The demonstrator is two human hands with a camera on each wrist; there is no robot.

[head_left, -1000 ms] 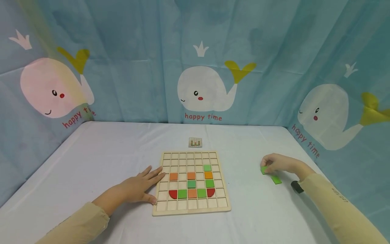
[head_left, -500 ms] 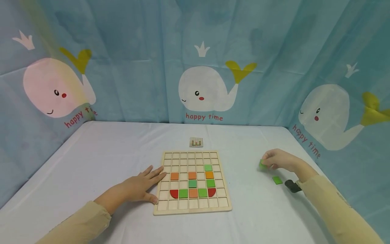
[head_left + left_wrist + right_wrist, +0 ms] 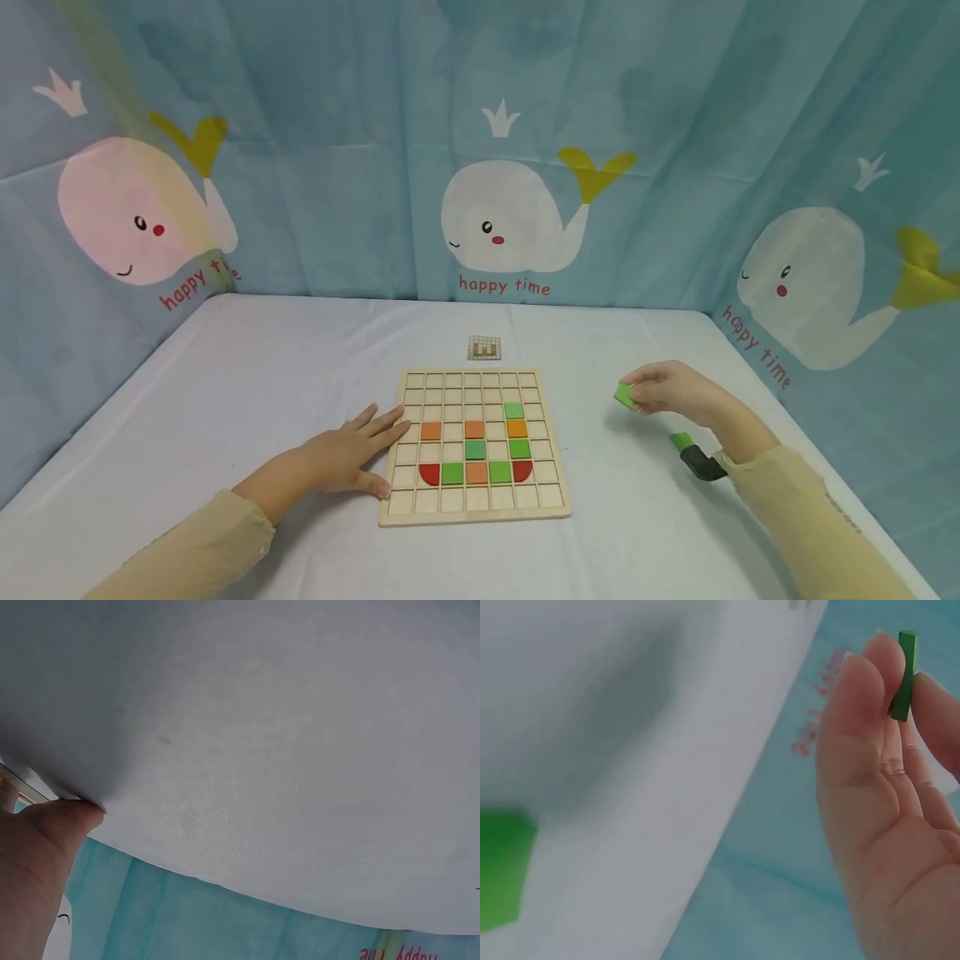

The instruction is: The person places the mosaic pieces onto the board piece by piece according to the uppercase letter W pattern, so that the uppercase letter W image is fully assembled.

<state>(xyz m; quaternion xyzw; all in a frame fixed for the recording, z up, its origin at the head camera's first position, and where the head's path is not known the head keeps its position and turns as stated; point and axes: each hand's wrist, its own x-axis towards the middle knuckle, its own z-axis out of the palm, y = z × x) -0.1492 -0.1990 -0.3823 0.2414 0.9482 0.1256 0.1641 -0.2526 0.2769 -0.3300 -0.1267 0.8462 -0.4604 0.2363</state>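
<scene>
My right hand (image 3: pixel 671 390) pinches a green square tile (image 3: pixel 904 679) between thumb and fingertips, raised above the table to the right of the board. With fingers spread, my left hand (image 3: pixel 341 460) rests at the left edge of the wooden grid board (image 3: pixel 480 504); its fingertips and thumb touch the frame. In the board's cells lie green tiles (image 3: pixel 452 473), orange tiles (image 3: pixel 474 429), a teal tile (image 3: pixel 475 450) and two red rounded tiles (image 3: pixel 430 474). Another green tile (image 3: pixel 681 440) lies on the table under the right forearm, partly covered by the dark wrist device.
A small pattern card (image 3: pixel 484 347) lies just beyond the board. The white table (image 3: pixel 300 350) ends at a blue curtain (image 3: pixel 330 167) printed with whales. A black device (image 3: pixel 701 463) sits at the right wrist.
The right hand has lifted a green tile off the table and carried it left toward the board. The other green tile stays behind. My left hand keeps its place at the board.
</scene>
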